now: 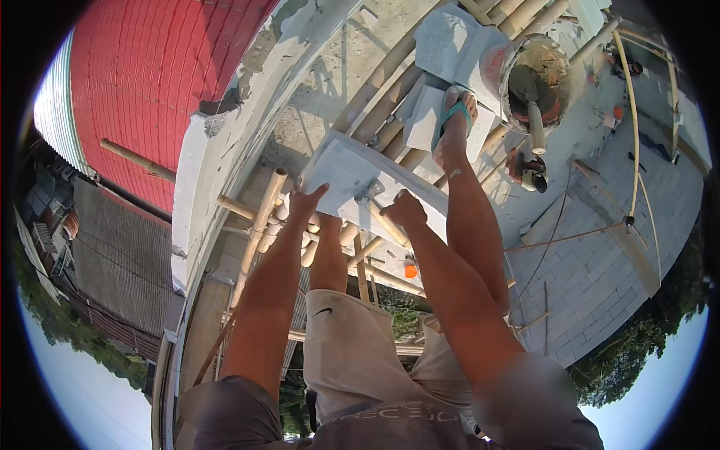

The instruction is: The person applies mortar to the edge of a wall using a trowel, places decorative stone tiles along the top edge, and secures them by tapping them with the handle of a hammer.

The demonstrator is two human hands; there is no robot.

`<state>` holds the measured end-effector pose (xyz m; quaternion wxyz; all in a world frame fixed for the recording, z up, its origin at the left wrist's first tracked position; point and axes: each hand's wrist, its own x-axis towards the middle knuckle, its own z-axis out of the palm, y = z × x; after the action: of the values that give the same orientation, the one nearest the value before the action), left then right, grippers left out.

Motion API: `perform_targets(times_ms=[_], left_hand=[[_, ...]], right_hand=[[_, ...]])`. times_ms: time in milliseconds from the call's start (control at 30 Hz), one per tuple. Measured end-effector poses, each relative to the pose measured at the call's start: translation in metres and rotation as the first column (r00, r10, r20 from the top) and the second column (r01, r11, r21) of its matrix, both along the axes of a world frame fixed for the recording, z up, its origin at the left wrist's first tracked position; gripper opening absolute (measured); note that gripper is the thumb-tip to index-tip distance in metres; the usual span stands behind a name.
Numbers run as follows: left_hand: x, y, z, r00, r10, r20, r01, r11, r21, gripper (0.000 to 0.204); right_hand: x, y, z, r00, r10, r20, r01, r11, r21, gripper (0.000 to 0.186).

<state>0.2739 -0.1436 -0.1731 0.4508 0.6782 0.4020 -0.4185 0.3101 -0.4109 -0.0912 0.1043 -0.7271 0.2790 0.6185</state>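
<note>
A long pale-grey building block (416, 182) lies across in front of me, above bamboo poles. My left hand (307, 201) grips its left end, thumb on top and the other fingers hidden. My right hand (406, 209) is closed at its near edge, partly hiding what it grips. On the block rests a tool (369, 190) with a grey metal head; its pale handle runs down beside my right hand. My raised foot in a teal sandal (455, 116) stands on white blocks (424, 112). A mortar bucket (566, 82) holds a wooden-handled tool (536, 127).
Bamboo scaffold poles (259, 225) run beneath and around me, with gaps to a lower level. A pale concrete wall edge (196, 172) borders a red roof (135, 90) on the left. Below right, a person (531, 176) is near a block wall (600, 262).
</note>
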Motion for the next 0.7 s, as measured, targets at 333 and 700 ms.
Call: perform_targets(times_ms=[333, 700], left_hand=[[-0.015, 0.035, -0.021, 0.993, -0.116, -0.005, 0.116, 0.993, -0.026, 0.116], [0.028, 0.025, -0.019, 0.914, -0.356, 0.194, 0.350, 0.934, 0.066, 0.104]], right_hand=[[-0.144, 0.023, -0.042, 0.882, 0.172, 0.440, -0.140, 0.985, -0.103, 0.066], [-0.083, 0.031, -0.027, 0.560, -0.309, 0.769, 0.338, 0.932, 0.129, 0.037]])
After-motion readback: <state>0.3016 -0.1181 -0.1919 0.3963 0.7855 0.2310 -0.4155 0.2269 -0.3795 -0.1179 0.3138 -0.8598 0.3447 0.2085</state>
